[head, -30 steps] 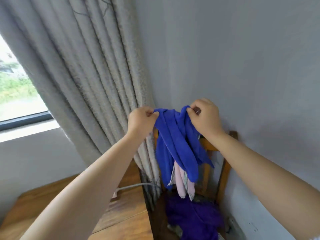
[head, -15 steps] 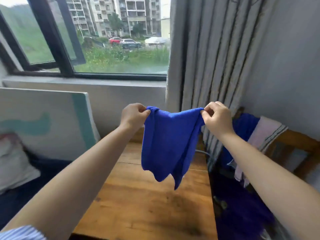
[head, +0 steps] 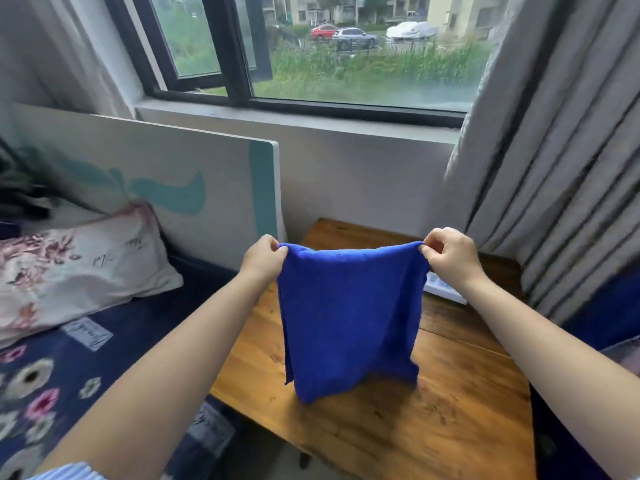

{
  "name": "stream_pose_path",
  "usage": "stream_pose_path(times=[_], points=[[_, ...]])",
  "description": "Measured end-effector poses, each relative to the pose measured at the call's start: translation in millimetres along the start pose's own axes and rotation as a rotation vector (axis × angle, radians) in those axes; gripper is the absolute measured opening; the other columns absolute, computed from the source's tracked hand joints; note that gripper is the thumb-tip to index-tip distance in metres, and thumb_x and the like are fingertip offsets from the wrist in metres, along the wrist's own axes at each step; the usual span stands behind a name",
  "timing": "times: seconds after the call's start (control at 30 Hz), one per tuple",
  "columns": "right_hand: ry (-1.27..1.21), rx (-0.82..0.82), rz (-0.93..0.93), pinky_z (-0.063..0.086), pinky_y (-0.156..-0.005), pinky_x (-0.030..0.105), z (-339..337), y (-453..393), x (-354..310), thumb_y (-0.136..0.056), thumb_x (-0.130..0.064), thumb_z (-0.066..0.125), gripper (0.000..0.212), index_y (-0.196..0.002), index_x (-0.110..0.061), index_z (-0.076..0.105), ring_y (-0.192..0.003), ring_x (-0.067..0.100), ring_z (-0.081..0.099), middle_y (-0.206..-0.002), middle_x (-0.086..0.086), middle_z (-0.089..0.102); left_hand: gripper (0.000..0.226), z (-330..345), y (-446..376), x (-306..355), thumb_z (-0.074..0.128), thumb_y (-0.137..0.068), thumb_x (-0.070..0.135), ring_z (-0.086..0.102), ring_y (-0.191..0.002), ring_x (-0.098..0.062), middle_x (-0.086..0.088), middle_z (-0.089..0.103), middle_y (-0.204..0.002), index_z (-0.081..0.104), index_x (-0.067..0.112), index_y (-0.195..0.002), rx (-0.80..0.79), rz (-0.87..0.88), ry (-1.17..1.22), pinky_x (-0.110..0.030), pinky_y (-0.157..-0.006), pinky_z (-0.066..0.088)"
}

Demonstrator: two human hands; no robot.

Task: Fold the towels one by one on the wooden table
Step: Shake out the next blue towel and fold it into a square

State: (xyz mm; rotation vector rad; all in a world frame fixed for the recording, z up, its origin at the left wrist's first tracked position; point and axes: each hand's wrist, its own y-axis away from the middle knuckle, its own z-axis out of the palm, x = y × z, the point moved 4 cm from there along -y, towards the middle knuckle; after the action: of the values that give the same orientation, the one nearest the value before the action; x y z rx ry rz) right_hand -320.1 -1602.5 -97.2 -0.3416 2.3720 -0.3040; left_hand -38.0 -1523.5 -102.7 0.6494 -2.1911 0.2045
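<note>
Now blue towel [head: 349, 313] hanging, top corners pinched between fingers [head: 281, 250], both hands

Both arms are stretched out forward, bare from the elbow down, with a bit of striped sleeve showing at the near left. The left hand [head: 264, 258] is raised in front, fingers curled, thumb and fingertips pinching the top left corner of the blue towel [head: 349, 317]. The right hand [head: 450, 256] sits at about the same height, off to the right, knuckles up, also pinching its corner between thumb and curled fingers. The hands are well apart, holding the top edge stretched between them.
</note>
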Motion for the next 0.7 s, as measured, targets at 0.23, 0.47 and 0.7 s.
stream_pose_path(times=[0.23,0.47,0.7], points=[[-0.106,-0.325,0.128,0.042,-0.075,0.029,87,-16,58,-0.084,-0.004,0.059,0.009,-0.088,0.000,0.067,-0.086,0.026,0.056,-0.095,0.016,0.060,0.016,70,-56,-39,0.060,-0.085,0.014,0.049,-0.082,-0.022,-0.007,0.055,-0.087,0.051,0.012,-0.073,-0.208,-0.177,0.037,-0.030,-0.070,0.042],[-0.054,-0.399,0.360,0.035,-0.083,0.025,161,19,108,-0.080,-0.002,0.062,0.010,-0.085,0.003,0.069,-0.105,0.029,0.054,-0.106,0.017,0.060,0.035,136,-69,-105,0.065,-0.082,0.021,0.041,-0.057,-0.021,-0.004,0.046,-0.057,0.048,0.014,-0.052,-0.320,-0.453,-0.027,-0.025,-0.056,0.034],[-0.323,-0.063,1.066,0.041,-0.076,0.024,186,78,146,-0.077,0.010,0.056,0.020,-0.094,0.004,0.065,-0.095,0.030,0.058,-0.103,0.020,0.065,0.015,151,-77,-150,0.055,-0.077,-0.001,0.046,-0.061,-0.020,-0.024,0.051,-0.065,0.052,-0.004,-0.063,-0.331,-0.652,-0.078,-0.025,-0.051,0.034]])
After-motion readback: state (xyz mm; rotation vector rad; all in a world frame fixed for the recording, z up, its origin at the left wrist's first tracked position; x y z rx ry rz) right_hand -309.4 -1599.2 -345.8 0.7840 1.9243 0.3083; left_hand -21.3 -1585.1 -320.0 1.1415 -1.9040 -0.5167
